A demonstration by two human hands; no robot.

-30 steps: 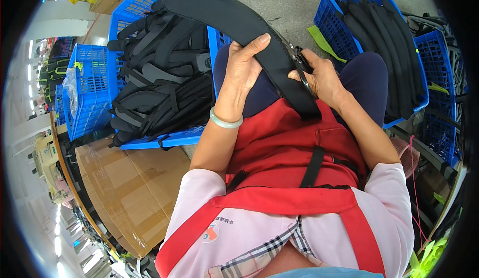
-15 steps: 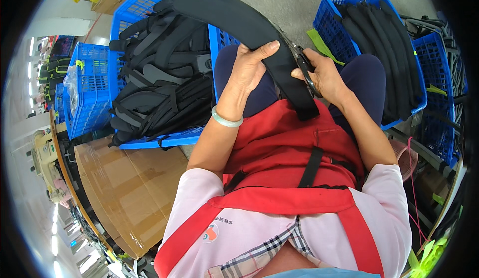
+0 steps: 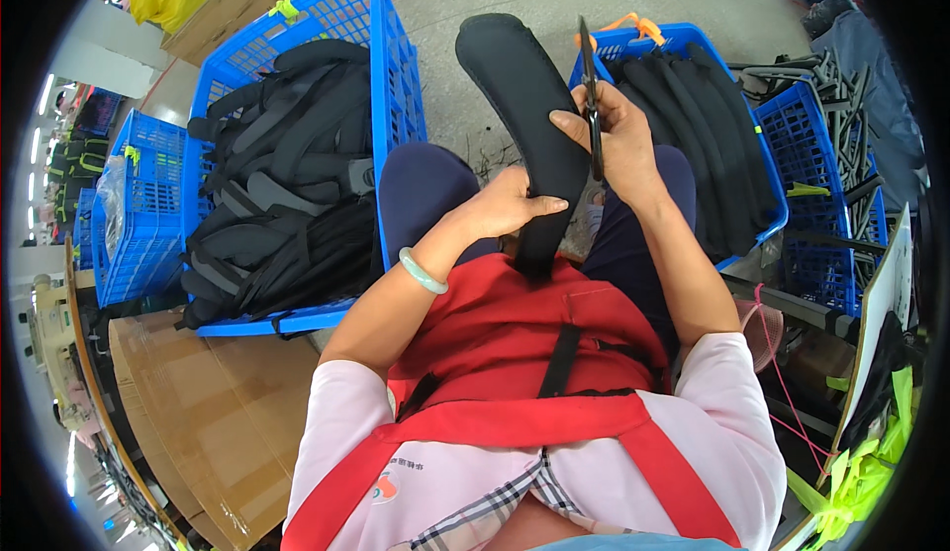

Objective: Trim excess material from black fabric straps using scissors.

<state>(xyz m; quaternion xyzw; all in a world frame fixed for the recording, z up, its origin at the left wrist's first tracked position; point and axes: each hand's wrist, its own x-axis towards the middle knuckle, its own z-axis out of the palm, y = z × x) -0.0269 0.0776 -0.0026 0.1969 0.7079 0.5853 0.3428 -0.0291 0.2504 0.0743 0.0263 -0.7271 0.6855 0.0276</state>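
A long, curved black padded strap (image 3: 500, 71) stands up from my lap, its lower end against the red apron (image 3: 515, 323). My left hand (image 3: 505, 205) is closed around its lower half, thumb across the front. In my right hand (image 3: 623, 145) is a pair of dark scissors (image 3: 592, 106), with the blades pointing away from me beside the strap's right edge. My right thumb reaches to that edge. Whether the blades are parted is hard to see.
On the left, a blue crate (image 3: 380, 106) holds a heap of black padded straps (image 3: 297, 155). Another blue crate (image 3: 770, 170) at the right holds similar straps (image 3: 693, 126) laid lengthwise. Cardboard (image 3: 198, 393) lies at lower left. More crates stand at both sides.
The strap has swung more upright, its far end no longer over the left crate. My left hand has slid lower along it. The right hand with the scissors has moved up along its edge.
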